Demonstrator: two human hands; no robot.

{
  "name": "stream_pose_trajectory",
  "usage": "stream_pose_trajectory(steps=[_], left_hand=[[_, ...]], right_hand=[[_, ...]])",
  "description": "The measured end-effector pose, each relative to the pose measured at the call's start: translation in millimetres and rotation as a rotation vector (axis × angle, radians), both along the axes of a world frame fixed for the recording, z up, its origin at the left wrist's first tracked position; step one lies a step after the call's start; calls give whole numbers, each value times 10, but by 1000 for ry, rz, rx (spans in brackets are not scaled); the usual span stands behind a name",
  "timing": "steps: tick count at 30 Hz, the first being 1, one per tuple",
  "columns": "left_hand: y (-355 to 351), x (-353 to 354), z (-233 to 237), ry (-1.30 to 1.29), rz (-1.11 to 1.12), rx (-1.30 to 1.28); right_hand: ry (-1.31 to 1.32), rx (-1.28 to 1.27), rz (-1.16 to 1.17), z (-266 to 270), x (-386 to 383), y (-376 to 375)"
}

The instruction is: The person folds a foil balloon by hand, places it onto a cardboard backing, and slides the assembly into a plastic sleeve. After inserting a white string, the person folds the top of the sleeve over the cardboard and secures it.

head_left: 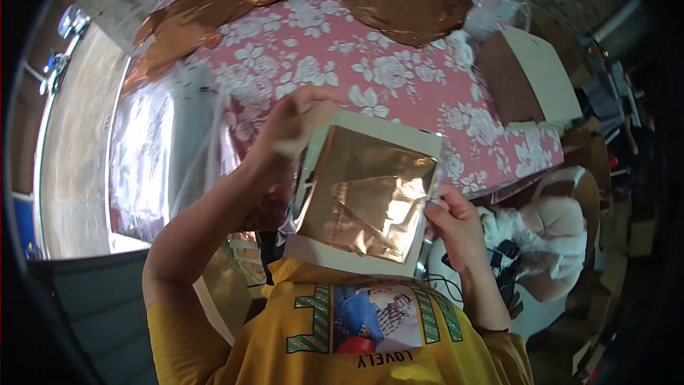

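Note:
A cream card with a shiny gold foil sheet point(374, 196) on it, in a clear plastic sleeve, is held tilted in front of my yellow shirt. My left hand point(296, 125) is at its upper left corner, fingers bent together and partly blurred; what they pinch there is hard to make out. My right hand point(456, 224) grips the right edge of the sleeved card between thumb and fingers. Beyond the card lies a pink tablecloth with white flowers point(385, 68).
Crumpled copper foil point(399, 0) lies along the table's far edge. Clear plastic sleeves point(153, 150) are stacked at the left. An open carton point(538, 78) stands at the right, with a white plush-covered seat point(548, 242) below it.

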State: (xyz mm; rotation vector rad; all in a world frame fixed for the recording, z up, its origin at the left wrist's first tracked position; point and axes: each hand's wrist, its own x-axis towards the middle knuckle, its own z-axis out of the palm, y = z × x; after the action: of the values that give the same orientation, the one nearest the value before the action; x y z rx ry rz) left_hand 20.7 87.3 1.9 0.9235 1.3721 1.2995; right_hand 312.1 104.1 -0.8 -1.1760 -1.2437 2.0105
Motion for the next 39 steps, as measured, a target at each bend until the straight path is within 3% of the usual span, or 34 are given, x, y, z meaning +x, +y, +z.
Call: stream_pose_trajectory(steps=[6, 10, 14, 21, 27, 30, 39], left_hand=[[34, 37, -17, -78, 144, 5], [19, -47, 19, -256, 57, -43], [24, -82, 119, -76, 33, -116], [16, 16, 170, -137, 139, -118], [89, -194, -128, -166, 149, -61], [34, -78, 88, -194, 156, -72], [6, -27, 111, -75, 142, -141]], right_hand=[[-3, 89, 57, 91, -35, 40], [-42, 146, 73, 66, -55, 114], [-84, 211, 58, 3, -51, 179], [-10, 177, 77, 112, -65, 241], [-39, 190, 156, 156, -45, 302], [-81, 201, 148, 192, -83, 314], [-118, 272, 87, 134, -84, 429]])
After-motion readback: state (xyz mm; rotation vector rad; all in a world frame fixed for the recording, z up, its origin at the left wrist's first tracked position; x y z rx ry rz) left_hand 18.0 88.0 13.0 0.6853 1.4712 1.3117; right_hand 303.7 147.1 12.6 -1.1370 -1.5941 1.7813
